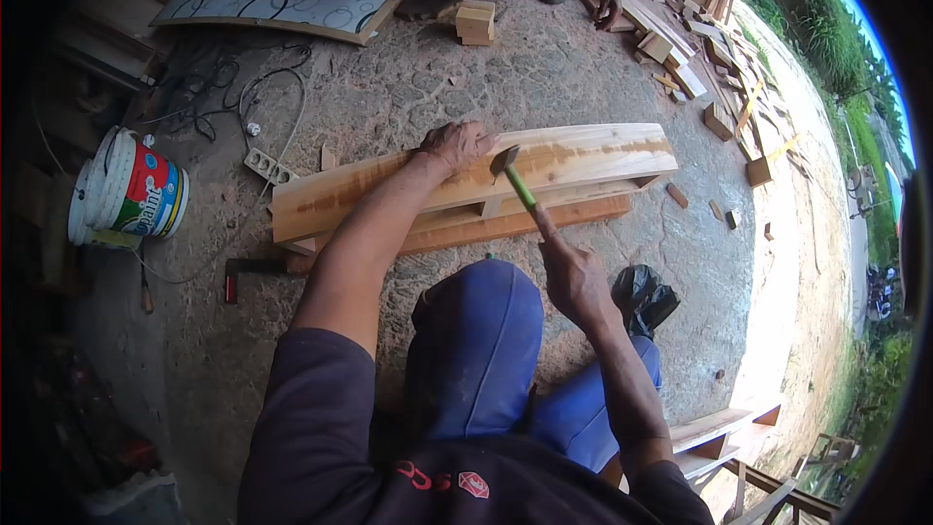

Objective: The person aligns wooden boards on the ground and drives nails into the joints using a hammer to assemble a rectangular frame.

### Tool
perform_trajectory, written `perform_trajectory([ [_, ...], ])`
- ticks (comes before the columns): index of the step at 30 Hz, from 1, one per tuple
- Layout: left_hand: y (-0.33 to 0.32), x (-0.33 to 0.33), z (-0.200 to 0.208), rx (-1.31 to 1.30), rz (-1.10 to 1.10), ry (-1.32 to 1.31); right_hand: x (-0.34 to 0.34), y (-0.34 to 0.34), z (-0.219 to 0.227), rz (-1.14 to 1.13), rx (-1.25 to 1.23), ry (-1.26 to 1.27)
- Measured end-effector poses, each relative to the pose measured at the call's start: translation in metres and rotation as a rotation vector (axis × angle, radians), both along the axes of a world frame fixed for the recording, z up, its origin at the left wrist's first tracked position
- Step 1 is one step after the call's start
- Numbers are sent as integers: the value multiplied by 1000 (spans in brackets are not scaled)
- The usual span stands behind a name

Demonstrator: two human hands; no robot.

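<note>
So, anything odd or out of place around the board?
Mostly clutter: wood scraps lie strewn at upper right, not stacked, and a pale cable loops loosely beside the power strip. Brown patches streak the pale board at the left hand; stain or natural grain, I can't tell.

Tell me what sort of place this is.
Likely a carpentry workshop, open to the outdoors on one side. The right hand grips a hammer above a wooden frame, offcuts lie heaped on the floor, and sunlit ground shows at the right.
</note>
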State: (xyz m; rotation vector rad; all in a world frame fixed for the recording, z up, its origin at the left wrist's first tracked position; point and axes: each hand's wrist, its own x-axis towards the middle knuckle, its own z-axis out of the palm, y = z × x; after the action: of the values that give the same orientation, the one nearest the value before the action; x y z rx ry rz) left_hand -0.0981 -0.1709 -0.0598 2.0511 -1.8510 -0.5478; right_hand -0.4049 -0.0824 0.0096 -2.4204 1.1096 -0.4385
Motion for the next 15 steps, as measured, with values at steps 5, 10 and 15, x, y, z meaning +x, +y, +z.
perform_trajectory([
  [5, 4, 7, 2, 19, -1, 32, 4, 19, -15, -54, 38, -123],
  [10, -4, 8, -5, -7, 23, -13, 1, 27, -17, -75, 123, -219],
  [15, 1, 2, 4, -7, 7, 28, -4, 31, -25, -100, 170, -211],
])
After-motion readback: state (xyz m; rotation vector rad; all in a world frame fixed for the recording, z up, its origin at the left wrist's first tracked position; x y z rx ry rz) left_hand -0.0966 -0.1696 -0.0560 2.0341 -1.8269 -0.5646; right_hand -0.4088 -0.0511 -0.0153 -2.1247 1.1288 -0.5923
